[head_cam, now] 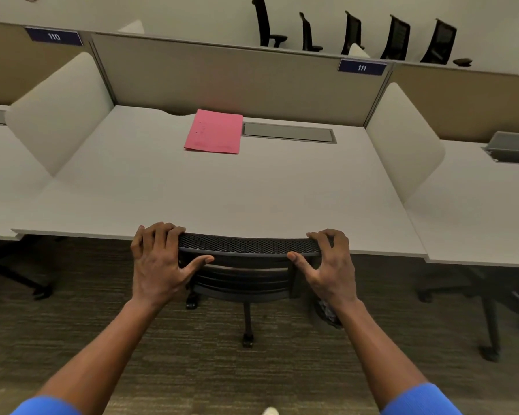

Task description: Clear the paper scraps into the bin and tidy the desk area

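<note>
**Both hands on the chair back at workstation 111**

The left hand [159,259] and the right hand [327,262] each clamp the top rail of a black mesh-backed office chair [246,245]. The left takes the left end of the rail, the right takes the right end. On each hand the fingers curl over the top edge while the thumb presses the near face of the backrest. Both forearms are bare, with bright blue sleeves [420,399] at the bottom edge of the view.

The chair is pushed in under the white rectangular surface [222,190] — its top rail sits right at the near edge, and its castor base stands on the dark patterned carpet [192,369] below.

A pink paper folder [213,131] lies flat toward the rear of the surface, just left of a grey recessed cable hatch [288,133]. No loose scraps show on the surface.

Under the surface, just behind the right wrist, a dark round container [327,313] holds pale crumpled material. It is largely hidden by the arm, so its contents cannot be identified with certainty.

A beige fabric partition [222,73] closes the rear of the bay and carries a dark blue number plate reading "111" [362,67]; the bay to the left has a plate reading "110" [54,36]. White angled side dividers [60,109] flank the surface. Beyond the partition stands a row of black office chairs [396,37].
</note>
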Motion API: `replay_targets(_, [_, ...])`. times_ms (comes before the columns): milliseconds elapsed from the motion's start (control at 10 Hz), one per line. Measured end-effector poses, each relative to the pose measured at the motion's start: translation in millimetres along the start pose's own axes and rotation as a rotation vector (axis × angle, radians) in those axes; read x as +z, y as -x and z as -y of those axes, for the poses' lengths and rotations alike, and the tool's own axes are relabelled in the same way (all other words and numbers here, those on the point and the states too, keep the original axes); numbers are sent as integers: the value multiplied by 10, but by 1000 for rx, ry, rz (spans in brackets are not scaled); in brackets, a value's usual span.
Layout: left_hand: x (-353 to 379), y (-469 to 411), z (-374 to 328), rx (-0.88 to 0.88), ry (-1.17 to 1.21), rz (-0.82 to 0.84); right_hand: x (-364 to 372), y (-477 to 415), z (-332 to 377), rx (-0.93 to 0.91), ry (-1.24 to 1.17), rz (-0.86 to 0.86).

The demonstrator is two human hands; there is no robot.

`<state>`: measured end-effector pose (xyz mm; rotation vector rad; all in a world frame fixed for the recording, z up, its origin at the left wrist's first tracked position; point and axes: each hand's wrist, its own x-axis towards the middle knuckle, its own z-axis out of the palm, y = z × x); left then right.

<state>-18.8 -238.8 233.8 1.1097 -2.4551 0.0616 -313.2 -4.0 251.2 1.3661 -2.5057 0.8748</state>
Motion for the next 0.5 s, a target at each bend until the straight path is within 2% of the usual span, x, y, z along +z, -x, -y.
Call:
replay_targets(300, [-173,-29,-95,-34,-24,116,-80,44,103,17,86,12])
replay_targets(500, [-454,-365,-201,12,-34,97,-177,-87,268,-4,60,1])
